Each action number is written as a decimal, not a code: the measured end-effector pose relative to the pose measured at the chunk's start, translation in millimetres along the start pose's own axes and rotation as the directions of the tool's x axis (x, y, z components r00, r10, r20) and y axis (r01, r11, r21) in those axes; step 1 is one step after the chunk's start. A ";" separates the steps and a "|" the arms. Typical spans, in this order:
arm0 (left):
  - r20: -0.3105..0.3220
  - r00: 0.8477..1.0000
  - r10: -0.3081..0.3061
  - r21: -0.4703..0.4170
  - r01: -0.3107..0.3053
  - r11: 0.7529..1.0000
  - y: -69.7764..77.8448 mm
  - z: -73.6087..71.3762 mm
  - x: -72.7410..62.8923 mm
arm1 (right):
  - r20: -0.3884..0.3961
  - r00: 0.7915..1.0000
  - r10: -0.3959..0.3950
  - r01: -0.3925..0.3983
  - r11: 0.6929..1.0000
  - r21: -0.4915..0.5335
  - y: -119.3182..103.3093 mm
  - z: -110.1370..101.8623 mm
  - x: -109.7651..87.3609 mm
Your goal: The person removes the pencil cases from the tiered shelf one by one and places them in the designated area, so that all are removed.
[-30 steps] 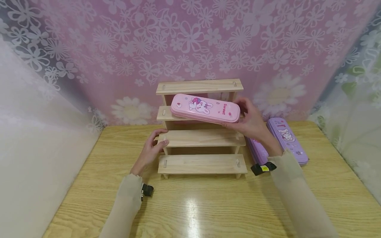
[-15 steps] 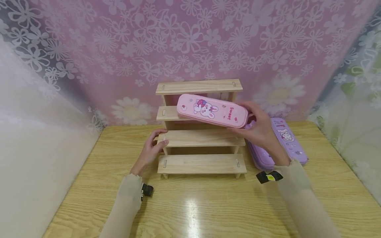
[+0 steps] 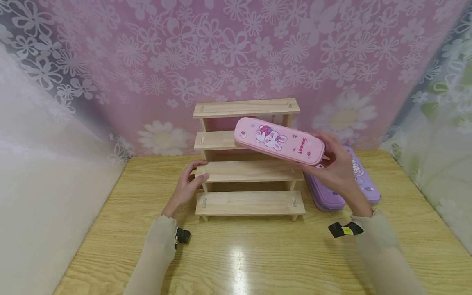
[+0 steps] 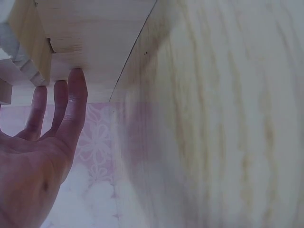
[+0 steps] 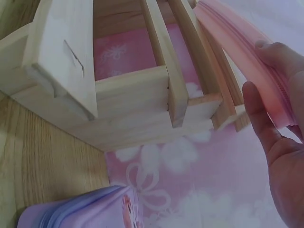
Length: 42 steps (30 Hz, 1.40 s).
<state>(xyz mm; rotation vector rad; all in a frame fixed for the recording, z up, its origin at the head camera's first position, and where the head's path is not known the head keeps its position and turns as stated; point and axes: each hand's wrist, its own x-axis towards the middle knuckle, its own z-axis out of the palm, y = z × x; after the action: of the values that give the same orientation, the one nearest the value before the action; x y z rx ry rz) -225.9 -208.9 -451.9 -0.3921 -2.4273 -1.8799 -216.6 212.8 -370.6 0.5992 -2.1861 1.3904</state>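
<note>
My right hand grips the right end of a pink pencil case with a rabbit print and the word "Sweet". The case hangs tilted, its right end lower, in front of the upper boards of a stepped wooden shelf. In the right wrist view, thumb and fingers pinch the case by its sides. My left hand holds the left end of the shelf's second board from the bottom, thumb on its front part. The left wrist view shows three fingers against the shelf's side wood.
Two purple pencil cases lie side by side on the wooden table, right of the shelf and partly behind my right hand. A pink floral curtain hangs behind the shelf.
My right hand has carried the pink pencil case to the right and slightly down, away from the third board. The left hand and the shelf have stayed in place.
</note>
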 end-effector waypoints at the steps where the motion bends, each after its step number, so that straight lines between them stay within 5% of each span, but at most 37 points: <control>1: -0.001 1.000 -0.003 -0.001 0.003 1.000 0.1 0.2 0.2 | -0.010 1.000 -0.014 0.014 1.000 -0.005 -0.5 -2.1 -1.1; 9: -0.012 1.000 -0.014 -0.010 0.014 1.000 -0.1 1.1 1.4 | -0.051 0.998 -0.047 0.048 0.998 0.035 -20.4 -15.2 -12.0; 17: 0.001 1.000 -0.015 -0.015 0.015 1.000 -1.4 0.7 0.5 | -0.109 0.994 0.027 -0.013 0.991 0.132 3.5 -33.4 -24.5; 23: 0.000 1.000 -0.007 -0.009 0.007 1.000 -2.5 -0.1 0.7 | -0.200 0.979 -0.027 0.065 0.981 0.185 11.1 -47.7 -30.1; 36: -0.009 1.000 -0.022 -0.017 0.022 1.000 -1.3 0.5 0.5 | -0.328 0.944 0.037 0.091 0.926 0.366 11.8 -75.7 -43.9; 42: -0.017 0.999 -0.037 -0.031 0.037 0.999 1.5 2.0 0.1 | -0.378 0.925 0.044 0.025 0.984 0.175 18.5 -89.6 -52.3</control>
<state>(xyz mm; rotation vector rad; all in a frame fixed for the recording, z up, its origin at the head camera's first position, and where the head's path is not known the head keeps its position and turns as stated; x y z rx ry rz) -225.5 -206.6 -451.0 -0.3330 -2.4134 -1.9295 -171.9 307.6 -382.0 0.3412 -1.7723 1.5687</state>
